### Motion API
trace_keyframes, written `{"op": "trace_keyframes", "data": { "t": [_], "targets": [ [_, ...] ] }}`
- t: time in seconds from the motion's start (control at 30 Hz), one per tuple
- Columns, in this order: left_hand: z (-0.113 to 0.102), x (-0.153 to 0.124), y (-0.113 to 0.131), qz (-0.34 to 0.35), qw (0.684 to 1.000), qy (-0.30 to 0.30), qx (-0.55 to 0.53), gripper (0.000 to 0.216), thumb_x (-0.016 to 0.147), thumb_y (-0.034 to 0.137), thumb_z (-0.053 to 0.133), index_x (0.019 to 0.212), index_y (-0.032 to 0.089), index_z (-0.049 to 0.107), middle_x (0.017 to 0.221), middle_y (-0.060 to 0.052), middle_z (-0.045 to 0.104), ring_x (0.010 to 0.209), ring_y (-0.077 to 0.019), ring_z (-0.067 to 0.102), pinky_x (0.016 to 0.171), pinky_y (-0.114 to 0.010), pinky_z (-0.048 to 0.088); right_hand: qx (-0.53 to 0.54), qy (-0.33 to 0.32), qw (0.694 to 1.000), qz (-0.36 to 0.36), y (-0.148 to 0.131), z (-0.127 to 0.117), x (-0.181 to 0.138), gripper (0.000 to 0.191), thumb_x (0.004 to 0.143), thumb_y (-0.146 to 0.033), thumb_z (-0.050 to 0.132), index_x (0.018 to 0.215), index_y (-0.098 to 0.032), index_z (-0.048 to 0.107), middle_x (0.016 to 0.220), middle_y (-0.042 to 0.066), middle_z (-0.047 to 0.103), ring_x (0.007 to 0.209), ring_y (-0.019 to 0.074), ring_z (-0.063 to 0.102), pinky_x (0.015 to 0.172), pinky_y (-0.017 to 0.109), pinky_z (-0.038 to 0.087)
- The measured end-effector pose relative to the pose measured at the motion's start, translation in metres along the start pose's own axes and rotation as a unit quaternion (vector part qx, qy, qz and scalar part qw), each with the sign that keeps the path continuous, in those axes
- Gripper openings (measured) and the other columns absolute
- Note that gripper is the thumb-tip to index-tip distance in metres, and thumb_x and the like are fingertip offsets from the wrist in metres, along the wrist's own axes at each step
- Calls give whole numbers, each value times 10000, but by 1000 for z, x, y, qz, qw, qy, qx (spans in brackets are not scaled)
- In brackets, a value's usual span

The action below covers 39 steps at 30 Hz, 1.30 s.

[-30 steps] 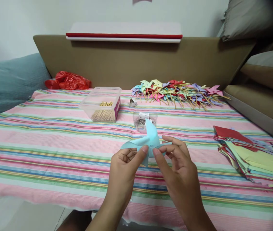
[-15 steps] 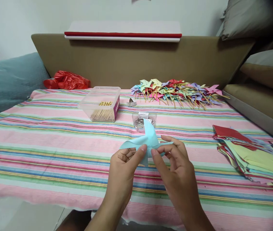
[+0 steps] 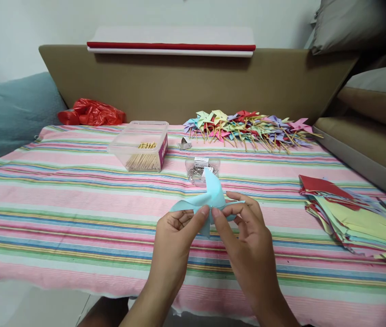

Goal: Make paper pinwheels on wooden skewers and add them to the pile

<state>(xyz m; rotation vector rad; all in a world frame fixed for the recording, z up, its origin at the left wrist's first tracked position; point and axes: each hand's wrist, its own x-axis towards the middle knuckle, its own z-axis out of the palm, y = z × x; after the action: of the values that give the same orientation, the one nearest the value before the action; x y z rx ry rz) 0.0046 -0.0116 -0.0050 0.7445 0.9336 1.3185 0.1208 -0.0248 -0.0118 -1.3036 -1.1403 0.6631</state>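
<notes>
Left hand [image 3: 174, 238] and right hand [image 3: 252, 243] pinch a light-blue folded-paper pinwheel [image 3: 215, 194] between them, nearside of a clear plastic container [image 3: 190, 164].

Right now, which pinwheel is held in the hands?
The light-blue pinwheel, between the left hand and right hand; the other pinwheels lie heaped farther away.

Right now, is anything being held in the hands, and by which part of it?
The left hand and right hand both hold a light-blue paper pinwheel, pinched close to its centre, one hand on each side.
</notes>
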Motion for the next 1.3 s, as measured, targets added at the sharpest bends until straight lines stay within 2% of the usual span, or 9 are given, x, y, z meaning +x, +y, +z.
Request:
{"op": "trace_keyframes", "data": {
  "t": [0.17,0.67,0.77,1.0,1.2,1.3],
  "targets": [
    [1,0,0,-3,1000,4,3,156,771,290,830,713,167,754,634,31,657,644,-99,560,674,-213,460,1,-1,1000,2,0,0,0,187,829,-373,707,746,-227,624,1204,91,568,1190,303,551,927,467,491],
    [1,-1,1,10,1000,0,10,180,768,302,822,671,170,747,616,16,644,614,-123,557,677,-251,477,4,-8,1000,-1,1,2,0,189,832,-365,704,743,-230,605,1185,87,573,1195,298,553,914,445,498],
    [0,0,1,8,1000,-4,1,180,765,286,829,657,173,740,596,32,615,607,-107,542,667,-228,474,0,-5,1000,0,1,2,0,187,825,-355,706,737,-229,600,1185,85,570,1179,297,563,912,450,501],
    [1,0,0,9,999,-26,-16,65,789,236,816,756,194,779,591,51,568,619,-85,546,672,-187,478,-3,-5,1000,-3,2,0,1,178,816,-336,708,732,-231,593,1174,88,569,1188,303,551,919,464,505],
    [0,0,-1,2,1000,7,-6,211,735,244,851,601,175,704,557,47,556,567,-90,515,634,-209,484,-2,-2,1000,-5,0,1,1,184,812,-336,705,720,-231,586,1161,80,564,1184,298,552,917,466,509],
    [0,-1,-2,4,1000,13,-2,221,724,242,858,593,174,695,557,48,553,558,-88,506,619,-208,479,-2,-5,1000,-1,0,1,1,179,818,-346,699,732,-234,589,1170,70,560,1168,292,564,919,468,505]
  ]
}}
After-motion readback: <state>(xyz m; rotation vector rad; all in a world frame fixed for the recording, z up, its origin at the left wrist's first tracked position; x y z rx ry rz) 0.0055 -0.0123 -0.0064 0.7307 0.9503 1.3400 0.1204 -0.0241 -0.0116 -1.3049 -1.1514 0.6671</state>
